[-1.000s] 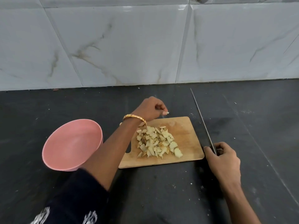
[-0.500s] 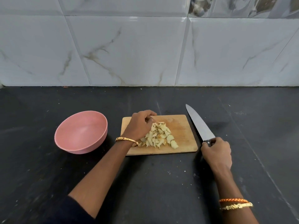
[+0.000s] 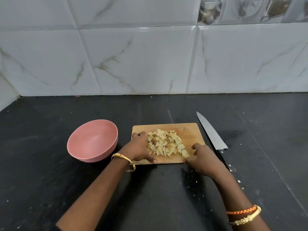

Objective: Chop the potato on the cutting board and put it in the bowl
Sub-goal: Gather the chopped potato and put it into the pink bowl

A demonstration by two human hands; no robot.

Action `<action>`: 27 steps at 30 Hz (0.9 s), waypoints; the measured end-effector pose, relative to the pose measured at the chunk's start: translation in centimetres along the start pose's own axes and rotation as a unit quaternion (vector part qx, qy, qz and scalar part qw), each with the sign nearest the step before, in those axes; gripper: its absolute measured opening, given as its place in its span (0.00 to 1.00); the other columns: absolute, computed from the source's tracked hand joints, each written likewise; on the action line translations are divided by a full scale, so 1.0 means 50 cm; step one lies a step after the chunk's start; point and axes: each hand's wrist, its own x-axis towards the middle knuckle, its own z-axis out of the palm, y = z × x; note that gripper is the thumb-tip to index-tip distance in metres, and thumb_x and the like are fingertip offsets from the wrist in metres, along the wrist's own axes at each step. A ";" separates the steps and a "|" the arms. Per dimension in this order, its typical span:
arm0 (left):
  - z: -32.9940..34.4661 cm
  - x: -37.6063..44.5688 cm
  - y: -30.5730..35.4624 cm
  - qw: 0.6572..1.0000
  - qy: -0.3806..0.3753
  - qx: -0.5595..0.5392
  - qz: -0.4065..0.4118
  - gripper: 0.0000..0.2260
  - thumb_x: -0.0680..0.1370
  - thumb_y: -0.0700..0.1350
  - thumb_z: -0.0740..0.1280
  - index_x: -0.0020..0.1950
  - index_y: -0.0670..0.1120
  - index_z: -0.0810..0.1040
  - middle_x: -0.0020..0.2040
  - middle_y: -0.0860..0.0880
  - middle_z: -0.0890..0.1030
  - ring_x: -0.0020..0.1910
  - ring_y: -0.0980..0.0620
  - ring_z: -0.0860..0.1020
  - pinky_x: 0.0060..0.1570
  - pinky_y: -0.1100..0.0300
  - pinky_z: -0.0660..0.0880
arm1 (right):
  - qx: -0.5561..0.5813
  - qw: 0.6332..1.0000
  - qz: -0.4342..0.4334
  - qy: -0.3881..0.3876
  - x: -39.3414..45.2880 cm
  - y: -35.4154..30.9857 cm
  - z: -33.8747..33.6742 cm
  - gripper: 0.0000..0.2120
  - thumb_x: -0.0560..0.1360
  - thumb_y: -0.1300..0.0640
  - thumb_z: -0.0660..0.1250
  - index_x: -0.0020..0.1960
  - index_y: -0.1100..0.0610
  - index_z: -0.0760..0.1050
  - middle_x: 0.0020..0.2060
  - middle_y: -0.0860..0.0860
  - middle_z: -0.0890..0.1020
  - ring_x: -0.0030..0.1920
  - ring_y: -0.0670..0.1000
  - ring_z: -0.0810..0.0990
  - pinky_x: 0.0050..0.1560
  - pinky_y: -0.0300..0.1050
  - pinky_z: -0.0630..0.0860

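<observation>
A pile of chopped potato pieces lies in the middle of a small wooden cutting board on the dark counter. My left hand rests on the board's left side, fingers against the pile's left edge, thumb along the near edge. At the pile's right side is my right hand, fingers relaxed and spread, holding nothing. An empty pink bowl stands to the left of the board. The knife lies flat on the counter to the right of the board, its handle partly hidden behind my right hand.
A marble-tiled wall rises behind the black counter. Small white scraps dot the counter near its front and right.
My right hand let go of the knife, which now lies on the counter, and moved left to the board. My left hand slid to the pile's left side.
</observation>
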 end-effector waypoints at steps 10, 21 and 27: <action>0.006 0.057 -0.009 0.999 0.025 -0.027 0.029 0.42 0.63 0.45 0.80 0.71 0.44 0.62 0.63 0.44 0.70 0.61 0.46 0.72 0.61 0.53 0.72 | -0.020 1.000 0.007 -0.004 0.049 -0.021 0.017 0.18 0.72 0.62 0.70 0.60 0.59 0.69 0.58 0.55 0.74 0.45 0.50 0.72 0.43 0.41 0.71; 0.007 0.104 0.018 0.998 0.052 -0.032 0.032 0.30 0.61 0.40 0.80 0.59 0.43 0.70 0.59 0.44 0.75 0.55 0.47 0.75 0.50 0.56 0.75 | 0.005 0.998 -0.010 -0.060 0.108 -0.061 -0.011 0.28 0.72 0.65 0.70 0.69 0.59 0.64 0.58 0.56 0.77 0.56 0.55 0.77 0.53 0.44 0.75; -0.039 0.094 0.011 0.998 -0.065 0.022 -0.014 0.43 0.63 0.48 0.80 0.71 0.47 0.60 0.68 0.44 0.65 0.57 0.44 0.75 0.52 0.52 0.78 | -0.036 0.988 -0.027 -0.149 0.120 -0.050 -0.084 0.41 0.69 0.57 0.76 0.75 0.53 0.57 0.69 0.54 0.69 0.56 0.51 0.73 0.48 0.36 0.74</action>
